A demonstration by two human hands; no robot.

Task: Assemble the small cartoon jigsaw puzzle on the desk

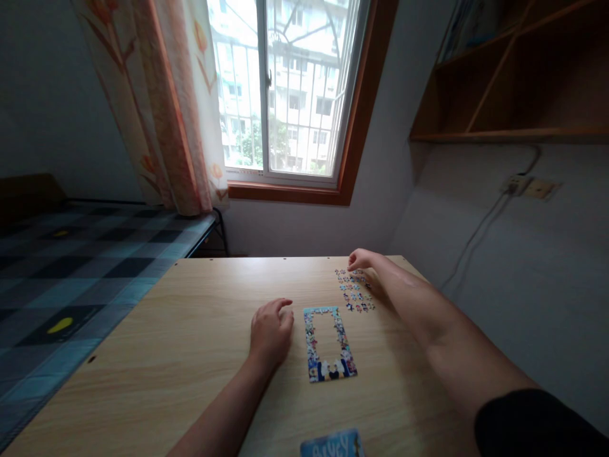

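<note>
Fingers (280, 311) of left hand (270, 333): loosely curled, palm down on wooden table (190, 330), grasping nothing, parked just left of puzzle frame (329, 344), seemingly to steady it or wait beside it without covering the picture. Fingers of right hand (360, 258): bent downward, tips bunched over far end of loose puzzle pieces (354, 291); whether a piece is pinched between them cannot be told, too small and shaded. Right forearm: stretched from near right across table toward far right, passing beside the loose pieces. Puzzle frame: border ring assembled, centre hollow, bare wood showing through, lying flat near table middle within easy reach of both hands. Loose puzzle pieces: spread in rough rows, single layer, face up, just beyond and right of frame, apparently sorted so each stays visible. Blue printed card or box lid (333, 444): at near edge of table, partly cut off, likely kept close as reference. Beyond table: window (285, 95) with curtain (166, 108) drawn left, checked bed cover (71, 266) at left, wooden shelf (514, 76) at far right, socket and cable (516, 185) on right wall.
</note>
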